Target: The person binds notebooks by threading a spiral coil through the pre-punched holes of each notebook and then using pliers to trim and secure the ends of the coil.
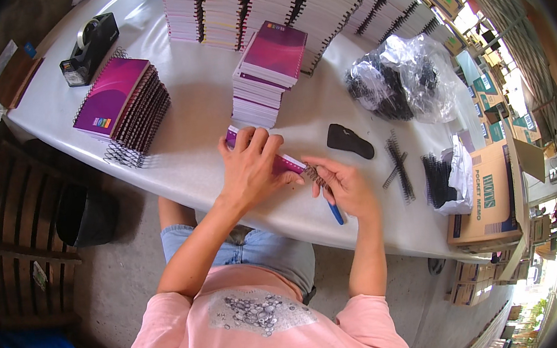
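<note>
Left hand (250,167) is pressed flat over a small purple notebook (284,164) at the near edge of the white table (197,114), fingers spread and curled down on its cover, pinning it in place. Right hand (344,187) sits just beside it at the notebook's right end, fingertips pinched on the black spiral binding (315,175) there, with a blue-handled tool (335,213) tucked in the palm. Just beyond the hands stands a stack of unbound purple notebooks (271,69). Far left, a pile of bound notebooks (125,102) and a black tape dispenser (90,48). To the right lie loose black coils (396,165), a black pouch-like object (350,140) and a clear bag of coils (401,79).
</note>
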Motion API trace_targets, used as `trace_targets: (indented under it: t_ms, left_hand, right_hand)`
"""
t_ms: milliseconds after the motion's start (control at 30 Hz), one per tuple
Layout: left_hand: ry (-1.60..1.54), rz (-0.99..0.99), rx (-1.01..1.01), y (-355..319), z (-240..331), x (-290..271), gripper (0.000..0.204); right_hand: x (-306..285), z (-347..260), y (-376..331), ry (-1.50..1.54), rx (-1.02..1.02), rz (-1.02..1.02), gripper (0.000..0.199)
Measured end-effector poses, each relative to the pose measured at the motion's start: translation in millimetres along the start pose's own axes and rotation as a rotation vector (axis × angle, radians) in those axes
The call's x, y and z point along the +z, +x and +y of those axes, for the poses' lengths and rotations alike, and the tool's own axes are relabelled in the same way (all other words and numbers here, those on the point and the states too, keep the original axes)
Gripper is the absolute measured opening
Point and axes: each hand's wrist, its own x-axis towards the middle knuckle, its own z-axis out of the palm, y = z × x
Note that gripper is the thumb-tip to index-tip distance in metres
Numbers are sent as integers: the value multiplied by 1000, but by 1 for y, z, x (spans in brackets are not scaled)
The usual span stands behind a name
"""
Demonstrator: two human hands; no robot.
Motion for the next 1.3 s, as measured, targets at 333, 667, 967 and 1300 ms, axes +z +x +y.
trace_targets:
  t_ms: [333,667,967,1300]
  left_hand:
    - [-11,-53,25,-1,-6,-7,52]
    - [-124,-45,145,-2,-20,-29,52]
    - [-223,-73,104,-5,-16,-24,51]
    - [-335,-15,67,-5,-23,-19,51]
  right_hand:
    - [-4,11,8,-155,-98,-156,34]
    - [-53,48,45,-879,-48,368,29]
    - [-15,29,31,309,-377,-115,27]
    - [0,6,34,-118,-382,-126,23]
